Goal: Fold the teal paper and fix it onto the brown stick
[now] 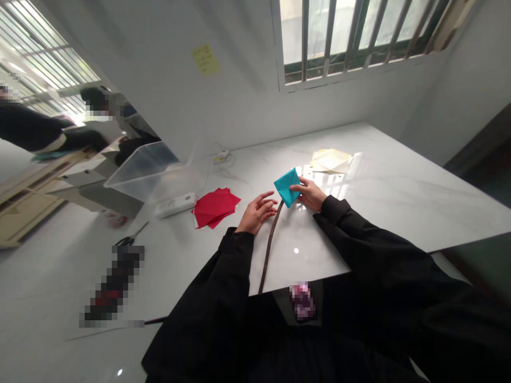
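A teal folded paper piece (286,186) stands at the top of a thin brown stick (270,247), which runs across the white marble table (383,197) and past its near edge. My right hand (309,194) pinches the teal paper from the right. My left hand (257,213) lies on the table with its fingers apart, the fingertips next to the upper stick. A stack of red paper squares (215,207) sits just left of my left hand.
A clear plastic box (143,173) and a white power strip (175,206) stand at the table's far left. Cream folded paper (330,161) lies beyond my right hand. Black-handled scissors (133,235) and a pixelated object (112,282) lie nearer left. A person (96,114) is at far left.
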{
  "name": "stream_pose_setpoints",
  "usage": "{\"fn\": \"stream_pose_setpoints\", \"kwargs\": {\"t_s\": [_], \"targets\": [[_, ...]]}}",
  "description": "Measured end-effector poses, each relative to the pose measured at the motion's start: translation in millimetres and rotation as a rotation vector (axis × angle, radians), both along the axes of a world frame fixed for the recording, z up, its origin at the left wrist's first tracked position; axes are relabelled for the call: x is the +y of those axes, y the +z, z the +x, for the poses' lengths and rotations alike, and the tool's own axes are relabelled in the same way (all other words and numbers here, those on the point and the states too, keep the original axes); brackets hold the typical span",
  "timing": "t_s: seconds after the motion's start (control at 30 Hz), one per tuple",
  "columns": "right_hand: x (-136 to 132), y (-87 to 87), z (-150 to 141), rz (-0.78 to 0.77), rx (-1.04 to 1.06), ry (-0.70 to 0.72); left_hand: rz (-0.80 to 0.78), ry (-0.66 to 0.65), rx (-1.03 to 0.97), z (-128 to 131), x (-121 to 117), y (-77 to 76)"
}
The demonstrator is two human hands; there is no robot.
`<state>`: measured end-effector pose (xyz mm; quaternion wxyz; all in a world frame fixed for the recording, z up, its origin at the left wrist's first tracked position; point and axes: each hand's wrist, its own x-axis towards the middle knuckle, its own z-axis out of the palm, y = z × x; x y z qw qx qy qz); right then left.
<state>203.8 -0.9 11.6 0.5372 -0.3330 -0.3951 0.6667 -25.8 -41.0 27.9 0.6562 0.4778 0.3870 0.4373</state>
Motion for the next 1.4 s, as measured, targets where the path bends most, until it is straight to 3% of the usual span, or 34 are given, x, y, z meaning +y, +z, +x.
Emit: {"fn": "stream_pose_setpoints", "kwargs": {"t_s": [0.23, 0.47, 0.83, 0.93, 1.07, 1.2, 1.4], "targets": [[2, -0.8, 1, 0.004, 0.003, 0.007, 0.001, -0.157, 0.126, -5, 2, 1.7], [0, 0.0, 1, 0.03, -0.013, 0.033, 0.033, -0.154, 0.14, -5, 5, -5.8], [-2, 2.8, 1, 0.031, 0.004, 0.029, -0.038, -0.136, 0.111, -3, 3, -2.5], [-1, 0.5, 1, 0.031, -0.02, 0.012, -0.044, -0.088, 0.072, -2, 2, -0.9], [4, -5.9, 2, 0.016, -0.09, -0.132, -0.039, 0.085, -0.057, -2, 6, -1.9], [7, -12.4, 5, 0.114, -0.245, -0.187, -0.045, 0.226, -0.115, -5, 11, -3.9], [8, -12.9, 9, 0.255, -0.415, -0.281, -0.055, 0.271, -0.125, -5, 11, -5.0]]}}
